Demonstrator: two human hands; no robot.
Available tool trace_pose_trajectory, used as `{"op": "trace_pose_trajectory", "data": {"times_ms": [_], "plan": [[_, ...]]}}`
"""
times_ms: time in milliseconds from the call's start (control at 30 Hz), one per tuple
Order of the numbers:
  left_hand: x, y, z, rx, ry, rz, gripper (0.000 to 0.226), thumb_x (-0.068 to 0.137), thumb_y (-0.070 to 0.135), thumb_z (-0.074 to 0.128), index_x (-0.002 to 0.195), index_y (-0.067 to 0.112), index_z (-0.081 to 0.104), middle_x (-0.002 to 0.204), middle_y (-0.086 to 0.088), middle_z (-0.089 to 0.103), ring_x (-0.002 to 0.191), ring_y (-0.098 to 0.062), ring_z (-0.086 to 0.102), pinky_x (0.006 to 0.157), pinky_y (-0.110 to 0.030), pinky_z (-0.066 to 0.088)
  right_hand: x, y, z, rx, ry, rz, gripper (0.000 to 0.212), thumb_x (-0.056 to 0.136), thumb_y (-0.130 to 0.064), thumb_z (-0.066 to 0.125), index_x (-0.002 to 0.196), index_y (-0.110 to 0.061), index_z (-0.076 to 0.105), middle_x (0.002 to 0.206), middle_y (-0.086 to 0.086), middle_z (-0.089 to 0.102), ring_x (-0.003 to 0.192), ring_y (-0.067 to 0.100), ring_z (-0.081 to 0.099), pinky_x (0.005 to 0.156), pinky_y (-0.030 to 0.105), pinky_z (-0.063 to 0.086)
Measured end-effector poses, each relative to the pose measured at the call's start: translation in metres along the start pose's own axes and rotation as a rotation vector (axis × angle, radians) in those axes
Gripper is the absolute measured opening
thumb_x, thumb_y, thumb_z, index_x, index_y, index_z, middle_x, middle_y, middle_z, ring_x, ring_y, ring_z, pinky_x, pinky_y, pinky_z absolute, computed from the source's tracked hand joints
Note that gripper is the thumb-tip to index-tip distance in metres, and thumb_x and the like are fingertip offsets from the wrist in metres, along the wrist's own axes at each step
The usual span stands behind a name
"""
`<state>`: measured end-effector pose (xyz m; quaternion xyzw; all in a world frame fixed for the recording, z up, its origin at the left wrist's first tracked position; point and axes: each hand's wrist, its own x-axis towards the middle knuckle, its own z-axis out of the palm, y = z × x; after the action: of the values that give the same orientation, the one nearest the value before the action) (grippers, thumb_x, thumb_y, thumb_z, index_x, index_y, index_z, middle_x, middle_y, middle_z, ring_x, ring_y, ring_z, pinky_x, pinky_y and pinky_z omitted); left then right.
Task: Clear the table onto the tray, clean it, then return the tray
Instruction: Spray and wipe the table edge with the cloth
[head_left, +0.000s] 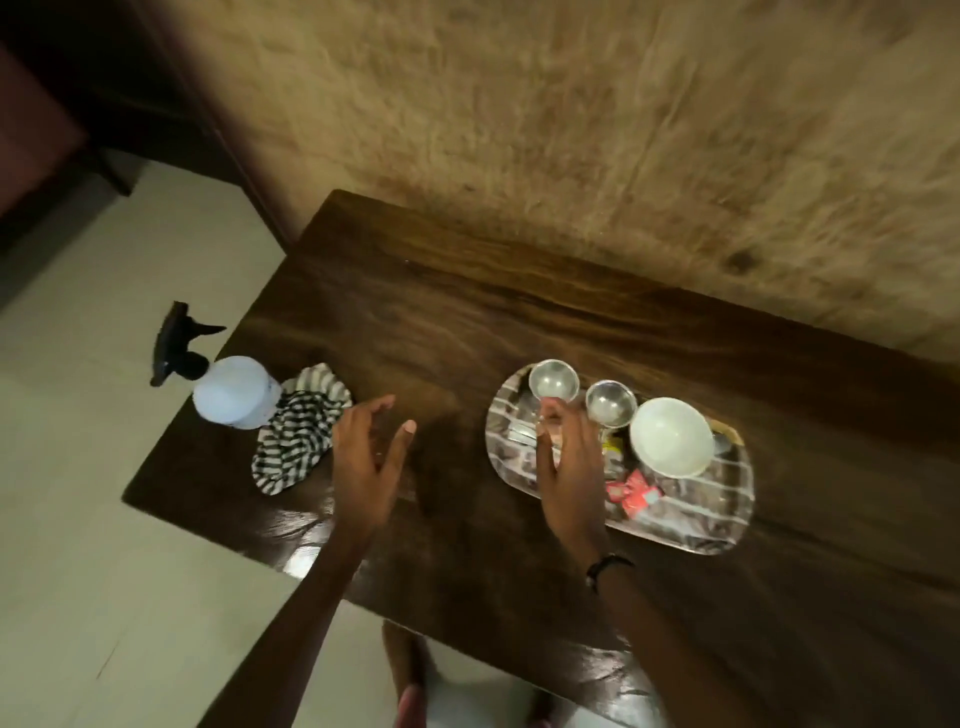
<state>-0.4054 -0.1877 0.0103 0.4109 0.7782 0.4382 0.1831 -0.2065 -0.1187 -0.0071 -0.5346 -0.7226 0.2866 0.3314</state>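
Observation:
On the dark wooden table an oval steel tray lies at the right. It carries two steel cups, a white bowl, a red wrapper and small blurred items. My right hand hovers over the tray's left part with fingers stretched toward the nearer steel cup; whether it touches is unclear. My left hand hangs above the bare table middle, fingers relaxed, empty. At the left edge sit a striped cloth and a white spray bottle with a black trigger.
A rough tan wall runs right behind the table. Pale tiled floor lies to the left and front. My feet show below the table's near edge. A dark doorway or furniture stands at the upper left.

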Motion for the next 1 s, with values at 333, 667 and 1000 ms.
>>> {"op": "trace_pose_trajectory", "data": {"times_ms": [333, 667, 1000], "plan": [[0.047, -0.090, -0.125, 0.131, 0.478, -0.011, 0.048, 0.081, 0.021, 0.073, 0.118, 0.002, 0.049, 0.124, -0.019, 0.048, 0.119, -0.028, 0.042, 0.106, -0.050, 0.032, 0.018, -0.111, 0.172, -0.065, -0.476, -0.147, 0.042, 0.096, -0.020, 0.051, 0.137, -0.015, 0.045, 0.137, 0.005, 0.049, 0.125, 0.019, 0.046, 0.108, 0.034, 0.037], [0.127, -0.147, -0.160, -0.286, 0.045, -0.189, 0.087, 0.070, 0.023, 0.079, 0.142, 0.017, 0.032, 0.134, 0.031, 0.039, 0.121, 0.015, 0.042, 0.098, -0.013, 0.044, 0.022, -0.137, 0.278, -0.352, -0.707, 0.024, 0.095, 0.083, -0.047, 0.066, 0.153, -0.023, 0.006, 0.162, 0.005, -0.005, 0.149, 0.027, -0.006, 0.122, 0.043, 0.002], [0.163, -0.132, -0.152, -0.302, -0.213, -0.032, 0.062, 0.078, 0.004, 0.073, 0.129, 0.025, 0.045, 0.129, 0.010, 0.053, 0.117, -0.001, 0.053, 0.099, -0.012, 0.041, 0.016, -0.138, 0.292, -0.448, -0.756, 0.067, 0.098, 0.080, -0.050, 0.069, 0.153, -0.031, 0.005, 0.160, 0.004, -0.020, 0.145, 0.028, -0.022, 0.121, 0.050, 0.002]]}}
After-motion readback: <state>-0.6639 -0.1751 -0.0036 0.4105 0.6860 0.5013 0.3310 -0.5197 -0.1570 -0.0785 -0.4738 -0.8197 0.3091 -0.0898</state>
